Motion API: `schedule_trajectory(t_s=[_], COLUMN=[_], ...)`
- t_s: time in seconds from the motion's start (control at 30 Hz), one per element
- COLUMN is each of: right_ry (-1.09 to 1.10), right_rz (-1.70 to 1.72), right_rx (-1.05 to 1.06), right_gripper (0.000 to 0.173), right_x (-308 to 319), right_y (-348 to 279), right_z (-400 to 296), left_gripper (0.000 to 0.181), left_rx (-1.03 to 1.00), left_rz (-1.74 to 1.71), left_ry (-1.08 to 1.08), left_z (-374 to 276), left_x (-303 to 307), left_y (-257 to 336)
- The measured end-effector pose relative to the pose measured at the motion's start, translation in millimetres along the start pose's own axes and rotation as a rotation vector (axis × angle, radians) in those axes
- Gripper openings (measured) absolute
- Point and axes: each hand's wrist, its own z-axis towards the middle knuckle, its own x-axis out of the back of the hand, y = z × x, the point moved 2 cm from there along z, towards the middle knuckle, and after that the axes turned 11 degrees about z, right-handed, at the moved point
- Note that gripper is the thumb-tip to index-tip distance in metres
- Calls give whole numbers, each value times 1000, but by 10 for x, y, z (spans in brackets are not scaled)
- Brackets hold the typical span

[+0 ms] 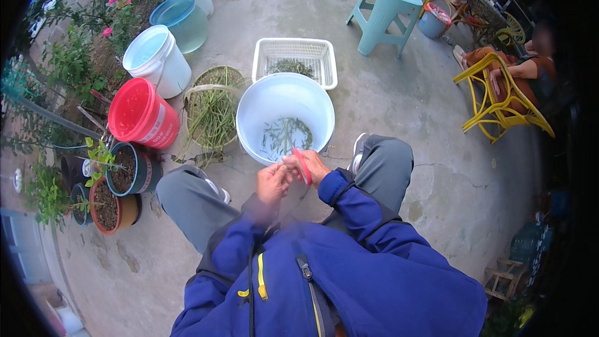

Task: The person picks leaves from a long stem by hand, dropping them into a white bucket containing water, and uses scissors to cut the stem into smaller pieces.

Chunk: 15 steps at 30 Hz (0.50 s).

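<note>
Over the near rim of a large white plastic tub (pixel 285 93), my two hands meet. My right hand (pixel 311 166) is closed on red-handled scissors (pixel 302 166). My left hand (pixel 273 182) pinches a thin plant stem, of which little shows. Cut green plant pieces (pixel 286 138) lie on the tub's floor. Left of the tub stands a handled woven basket (pixel 220 75) with long green stalks (pixel 213 110) piled in it. Behind the tub, a white plastic mesh basket (pixel 295 46) holds more dark green plant matter (pixel 292 66).
Left stand a red bucket (pixel 138 112), a white bucket (pixel 157 63), a translucent blue tub (pixel 180 23) and potted plants (pixel 114 206). A light-blue stool (pixel 388 9) stands at the upper right. A seated person (pixel 519 68) is by a yellow chair (pixel 505 98) at far right.
</note>
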Motion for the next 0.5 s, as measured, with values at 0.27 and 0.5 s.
schedule_trajectory(t_s=[0.27,0.5], right_ry=[0,60], right_rz=[-65,-122], right_rx=[-55,44], right_gripper=[31,33], right_x=[-15,-47], right_y=[-44,-34], right_z=[-18,-35], left_gripper=[21,20], left_rx=[206,243], left_rz=[-93,-44], left_ry=[-42,-48], left_z=[-86,-110], left_x=[-26,-43], left_y=[260,331])
